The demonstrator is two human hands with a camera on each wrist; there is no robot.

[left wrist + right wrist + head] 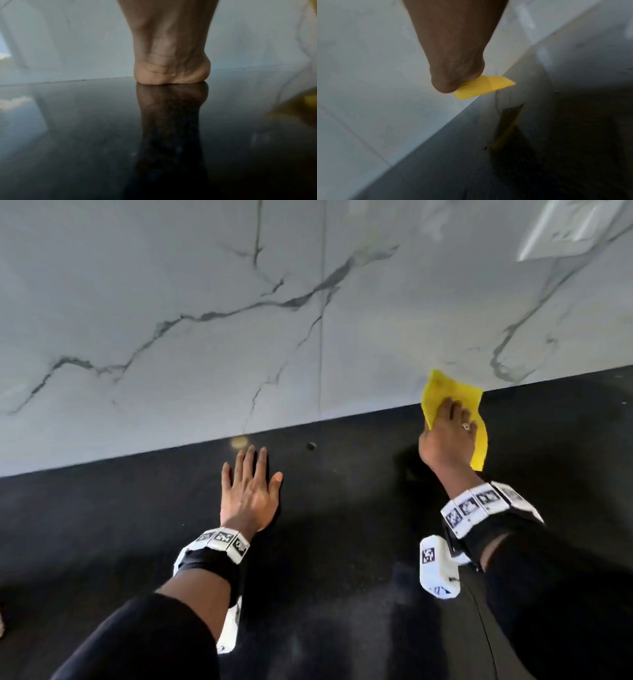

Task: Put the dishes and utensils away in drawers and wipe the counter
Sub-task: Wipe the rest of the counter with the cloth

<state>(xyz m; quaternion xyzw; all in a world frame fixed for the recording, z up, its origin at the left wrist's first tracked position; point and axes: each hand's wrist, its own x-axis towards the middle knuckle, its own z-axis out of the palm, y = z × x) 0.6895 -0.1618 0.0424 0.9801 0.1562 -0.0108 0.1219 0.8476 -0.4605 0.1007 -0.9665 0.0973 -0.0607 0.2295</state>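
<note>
A yellow cloth (442, 388) lies at the back of the black counter (342, 508), where the counter meets the marble wall (205, 302). My right hand (448, 422) presses down on the cloth with its fingers laid over it. One corner of the cloth (484, 86) sticks out from under the heel of that hand (453, 67) in the right wrist view. My left hand (253, 474) rests flat on the counter to the left, fingers straight and spread, holding nothing. Only the heel of the palm (171, 75) shows in the left wrist view, set on the glossy counter (85, 121).
A small dark spot (310, 445) and a round glare patch (239, 442) sit on the counter between my hands, close to the wall. A white wall plate (561, 231) is mounted high at the right. No dishes or utensils are in view.
</note>
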